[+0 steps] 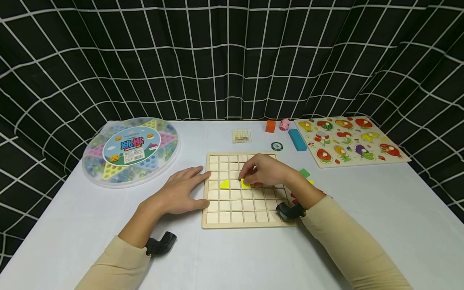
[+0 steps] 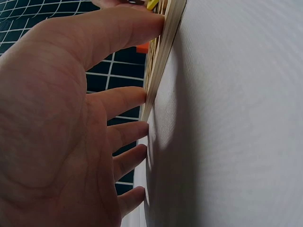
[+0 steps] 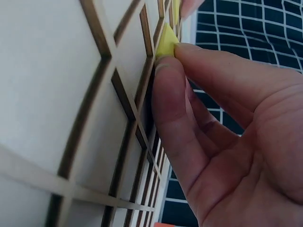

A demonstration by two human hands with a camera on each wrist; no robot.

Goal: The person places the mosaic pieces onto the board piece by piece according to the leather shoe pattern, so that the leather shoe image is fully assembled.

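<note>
With the right hand (image 1: 266, 171), pinches a yellow piece (image 1: 245, 184) between thumb and fingertip, at a cell near the middle of the grid board (image 1: 239, 225); cannot make out its full outline behind the fingers, nor any sure contact with the board. With the left hand (image 1: 179, 193), spread and holding nothing, touches the board's left edge with thumb and forefinger.

Counts two yellow pieces at the board: the pinched one and a second yellow piece (image 1: 224, 184), curved on one side, in a cell to the left. Covers much of a loose cluster with the right forearm (image 1: 306, 187): shows one green piece (image 1: 305, 172), a sliver of yellow and some red pieces (image 1: 295, 201), too hidden to count.

Farther back on the bench (image 1: 253, 257), has one printed card (image 1: 241, 136), one orange block (image 1: 270, 126), one pink pig (image 1: 284, 124), one round chip (image 1: 277, 146) and one blue block (image 1: 297, 139); to the right, one fruit board (image 1: 357, 161); to the left, one round game box (image 1: 119, 185), with blurred marbles beyond counting.

From the right wrist, shows the pinched piece tilted and narrowing to a point. From the left wrist, shows the board's layered side, unseen from the head; cuts off the yellow at the top and leaves uncertain any touch between the other fingers and the bench.
</note>
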